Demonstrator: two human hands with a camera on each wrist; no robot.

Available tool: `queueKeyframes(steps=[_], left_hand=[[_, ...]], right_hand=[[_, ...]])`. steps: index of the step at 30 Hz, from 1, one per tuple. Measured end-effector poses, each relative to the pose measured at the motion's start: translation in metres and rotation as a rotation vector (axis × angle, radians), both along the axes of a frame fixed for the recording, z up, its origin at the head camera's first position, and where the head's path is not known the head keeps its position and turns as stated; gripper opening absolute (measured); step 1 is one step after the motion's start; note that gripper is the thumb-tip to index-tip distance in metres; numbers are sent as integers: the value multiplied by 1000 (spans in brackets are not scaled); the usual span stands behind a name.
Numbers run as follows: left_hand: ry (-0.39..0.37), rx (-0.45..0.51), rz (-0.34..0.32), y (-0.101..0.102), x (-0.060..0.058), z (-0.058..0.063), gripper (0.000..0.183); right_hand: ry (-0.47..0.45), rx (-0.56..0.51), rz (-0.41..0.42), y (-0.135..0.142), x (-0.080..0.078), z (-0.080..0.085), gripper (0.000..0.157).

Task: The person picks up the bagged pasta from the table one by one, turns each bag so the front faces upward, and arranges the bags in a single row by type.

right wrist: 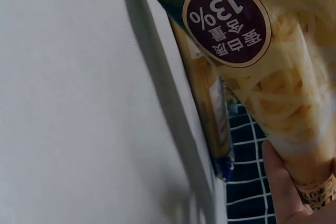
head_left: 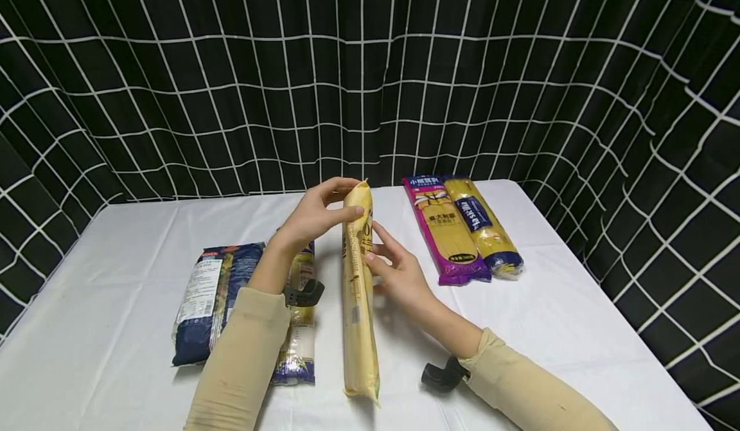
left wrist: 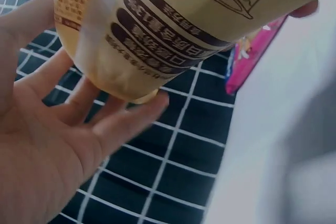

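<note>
A long yellow noodle pack (head_left: pixel 358 309) is held on edge over the middle of the white table, its narrow side facing me. My left hand (head_left: pixel 317 216) grips the far end, with the thumb on the near side and the fingers behind. Below it, my right hand (head_left: pixel 405 280) pinches the pack's right side between thumb and fingers. Brown bands of print show on the noodle pack (left wrist: pixel 157 35) in the left wrist view. The right wrist view shows pictured noodles and a dark 13% circle on its other face.
A navy pasta bag (head_left: pixel 199 302) lies at the left. Beside it, a yellow pasta pack (head_left: pixel 300 341) is partly hidden by my left arm. To the right lie a pink-purple noodle pack (head_left: pixel 445 225) and a spaghetti pack (head_left: pixel 482 225), side by side. A black gridded curtain (head_left: pixel 358 78) hangs behind the table (head_left: pixel 133 238).
</note>
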State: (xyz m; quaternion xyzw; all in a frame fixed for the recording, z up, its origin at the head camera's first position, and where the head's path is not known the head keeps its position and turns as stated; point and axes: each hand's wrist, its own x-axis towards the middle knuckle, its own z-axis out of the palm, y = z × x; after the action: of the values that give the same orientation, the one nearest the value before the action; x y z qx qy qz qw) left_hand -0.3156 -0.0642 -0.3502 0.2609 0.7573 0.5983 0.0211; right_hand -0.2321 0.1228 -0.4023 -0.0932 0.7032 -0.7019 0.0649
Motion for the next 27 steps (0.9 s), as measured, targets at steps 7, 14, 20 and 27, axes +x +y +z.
queueKeyframes(steps=[7,14,20,27], left_hand=[[3,-145,58,4,8,9,62],[-129,-68,-41,19,11,7,78],[-152,-10,-49,24,12,6,80],[-170,58,-67,24,9,3,76]], right_hand=[[75,42,-68,9,-6,8,58],[230,145,-150,20,-11,17,60],[309,210,-167,19,0,33,63],[278,223,-158,17,6,43,65]])
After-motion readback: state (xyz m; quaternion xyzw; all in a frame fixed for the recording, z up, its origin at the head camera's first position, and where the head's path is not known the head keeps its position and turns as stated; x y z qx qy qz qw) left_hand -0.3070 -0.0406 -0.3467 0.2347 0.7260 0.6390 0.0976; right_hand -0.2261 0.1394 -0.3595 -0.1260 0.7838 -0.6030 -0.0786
